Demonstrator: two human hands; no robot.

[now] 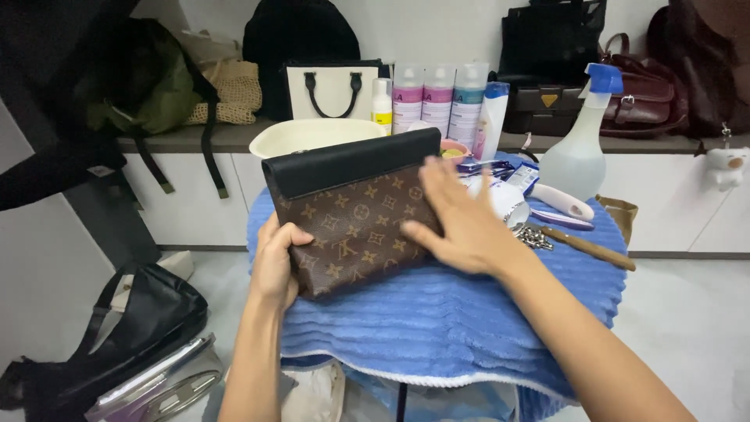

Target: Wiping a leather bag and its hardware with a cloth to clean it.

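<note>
1. Table: a round top draped in a blue ribbed towel carried everything I worked on. I judged the soft pile a fair cushion, provided the pouch lay flat and did not slide toward the near edge.
2. Pouch: a brown patterned clutch with a black flap rested at the table's left-centre, flap side away from me and its near left corner tilted up in my grip. To handle it well, I judged it best to support the body from below, not to bend the flap.
3. Right hand: my palm lay flat on the pouch's right half, fingers spread and pointing left. Even, light pressure seemed right; a hard press could have creased the coated canvas.
4. Left hand: it clasped the pouch's left edge, thumb on top and fingers curled beneath, pinching the corner. A firm hold there steadied the piece against the right hand's push.
5. Spray bottle: it stood just beyond the right hand, near a white-handled brush and a wooden-handled tool. I judged them close enough to knock with my right forearm.
6. Bowl: a cream basin sat behind the pouch.
</note>
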